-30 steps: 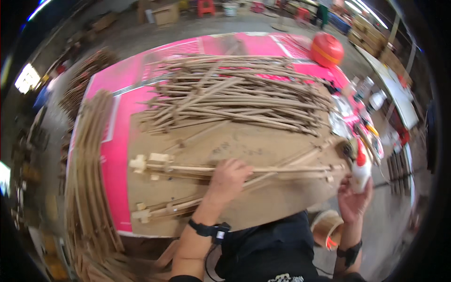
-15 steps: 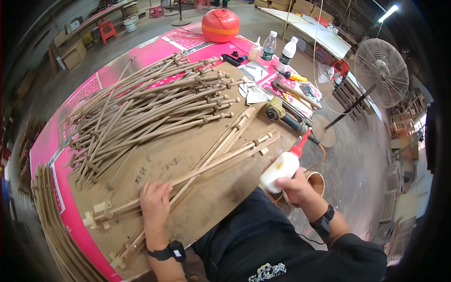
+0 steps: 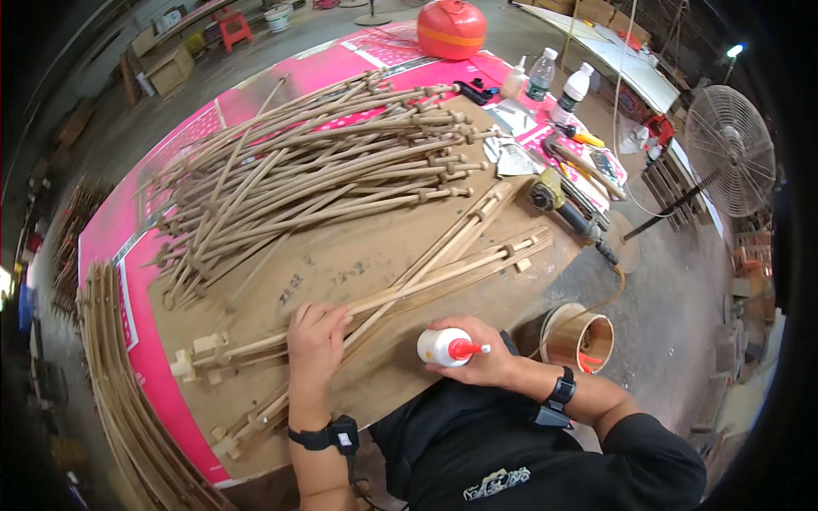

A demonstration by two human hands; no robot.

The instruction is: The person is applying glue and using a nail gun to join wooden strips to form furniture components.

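Note:
My right hand [image 3: 484, 351] is wrapped round a white squeeze glue bottle [image 3: 433, 347] with a red nozzle, held above the near part of the table. The nozzle points to the right, toward my forearm. My left hand [image 3: 315, 341] is closed over a slim wooden rod [image 3: 417, 284] that lies slantwise on the board. This rod crosses a second wooden rod [image 3: 447, 240] to the right of that hand. Small pale wooden blocks [image 3: 183, 364] stand at the rod's left end. My left fingertips are partly hidden behind the hand.
A large pile of knobbed wooden rods [image 3: 315, 175] covers the table's far side. A corded power tool [image 3: 567, 209], hammer [image 3: 584, 166] and plastic bottles [image 3: 542, 75] sit at the right. Bent wooden strips [image 3: 128, 383] stand left. A bucket [image 3: 558, 336] and fan [image 3: 728, 140] are off the right edge.
My right hand has brought the glue bottle leftward over the table and turned it, so its nozzle faces differently. My left hand stays on the rod. The whole view has shifted.

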